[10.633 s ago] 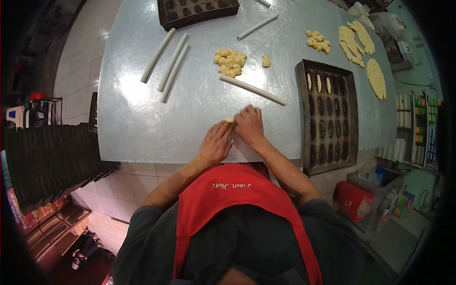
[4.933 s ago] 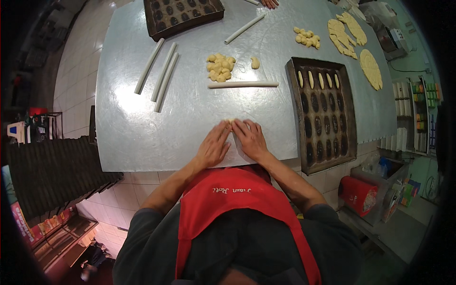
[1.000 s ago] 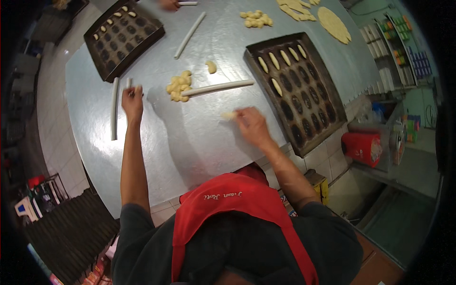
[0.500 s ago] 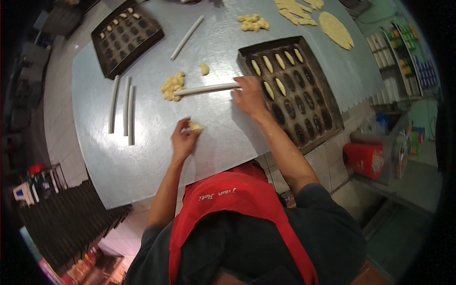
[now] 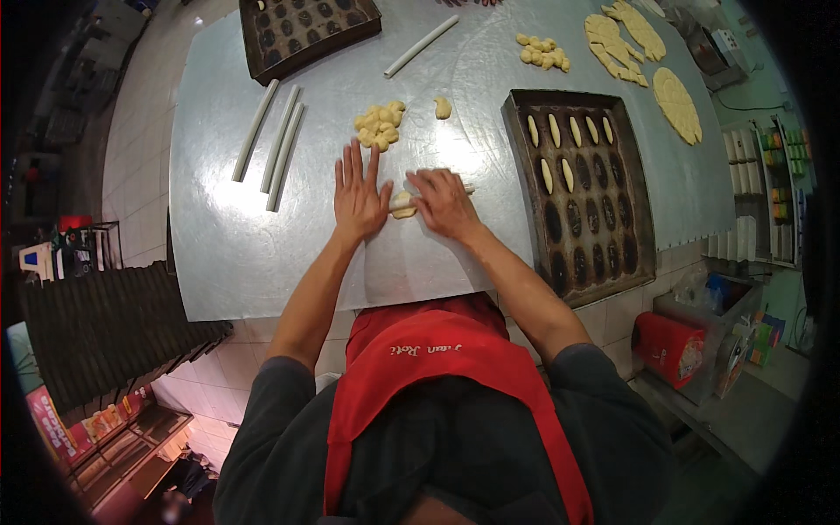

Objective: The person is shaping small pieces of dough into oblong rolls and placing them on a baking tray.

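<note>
Fingers [image 5: 348,168] of the left hand [image 5: 357,205] are spread, those of the right hand [image 5: 448,208] bent over the rod [image 5: 400,206], grip unclear; press the dough [image 5: 404,213] evenly.

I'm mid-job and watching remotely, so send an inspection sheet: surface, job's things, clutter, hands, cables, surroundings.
Surface: grey sheet-metal table, glare at left.
Job's things: thin pale grey rod across a yellow dough piece; dark rectangular metal tray with oval hollows, holding seven slender pale dough strips.
Clutter: three pale grey rods at left; heap of yellow dough lumps.
Left hand: flat, fingers spread, beside the rod's left end; contact unclear.
Right hand: over the rod, fingers bent.
Cables: thin dark cable along green wall.
Surroundings: boxy red container at right.
</note>
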The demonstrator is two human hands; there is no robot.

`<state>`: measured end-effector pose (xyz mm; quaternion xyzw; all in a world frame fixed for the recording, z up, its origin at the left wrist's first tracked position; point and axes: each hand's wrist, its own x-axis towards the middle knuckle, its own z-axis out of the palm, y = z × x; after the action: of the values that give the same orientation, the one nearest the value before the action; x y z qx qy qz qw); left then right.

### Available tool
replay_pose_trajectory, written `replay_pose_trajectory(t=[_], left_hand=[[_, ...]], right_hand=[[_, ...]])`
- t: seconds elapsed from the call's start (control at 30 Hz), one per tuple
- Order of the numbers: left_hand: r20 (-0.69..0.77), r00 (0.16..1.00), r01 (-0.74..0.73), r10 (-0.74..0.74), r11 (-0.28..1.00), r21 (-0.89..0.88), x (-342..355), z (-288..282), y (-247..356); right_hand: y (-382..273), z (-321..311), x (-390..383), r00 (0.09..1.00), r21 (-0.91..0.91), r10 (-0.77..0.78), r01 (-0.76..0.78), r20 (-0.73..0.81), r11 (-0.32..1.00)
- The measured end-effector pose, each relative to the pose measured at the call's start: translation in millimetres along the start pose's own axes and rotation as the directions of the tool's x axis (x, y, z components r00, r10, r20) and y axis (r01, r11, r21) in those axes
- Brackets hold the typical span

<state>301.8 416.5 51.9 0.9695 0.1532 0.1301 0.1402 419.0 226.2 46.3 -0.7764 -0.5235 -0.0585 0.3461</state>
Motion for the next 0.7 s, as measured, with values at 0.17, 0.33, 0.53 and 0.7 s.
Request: replay_pose_trajectory(t=[0.17, 0.33, 0.53, 0.7], left_hand=[[0.057, 0.997, -0.055, 0.052, 0.997, 0.055, -44.0, -1.1, 12.1], [0.161, 0.958, -0.209, 0.239, 0.961, -0.179, -84.8, -10.1, 20.3], [0.042, 0.992, -0.105, 0.117, 0.969, -0.223, -45.0, 7.7, 24.5], [0.183, 0.935, -0.266, 0.303, 0.943, -0.199, -111.7, -8.5, 24.7]], right_hand=[[-19.1, 0.5, -46.6, 0.987, -0.014, 0.148, -0.148, 0.056, 0.989], [-12.0, -11.1, -47.5, 0.826, 0.050, 0.402, -0.456, 0.394, 0.889], [-18.7, 16.4, -24.0, 0.989, -0.184, 0.130, -0.116, 0.067, 0.976], [-42.8, 11.8, -80.0, 0.983, -0.185, -0.057, 0.090, 0.173, 0.979]])
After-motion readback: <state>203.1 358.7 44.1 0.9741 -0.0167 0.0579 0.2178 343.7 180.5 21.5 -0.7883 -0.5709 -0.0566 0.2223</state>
